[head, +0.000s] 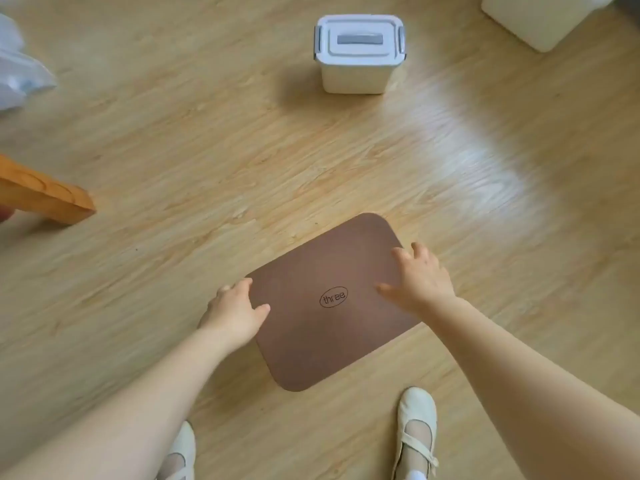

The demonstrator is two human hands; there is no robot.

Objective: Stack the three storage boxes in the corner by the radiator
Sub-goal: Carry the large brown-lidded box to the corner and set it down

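Note:
A box with a brown lid (325, 327) marked "three" stands on the wooden floor just in front of my feet; only its top shows. My left hand (235, 313) grips its left edge, thumb on the lid and fingers curled over the side. Over the lid's right edge, my right hand (419, 278) is spread with fingers apart. A small white box (356, 74) with a grey handle and side clips sits farther ahead. Part of a third white box (540, 22) shows at the top right corner.
An orange wooden furniture leg (48, 199) juts in from the left. Crumpled clear plastic (17, 74) lies at the far left top. My two cream shoes (415, 431) stand below the brown lid. No radiator is in view.

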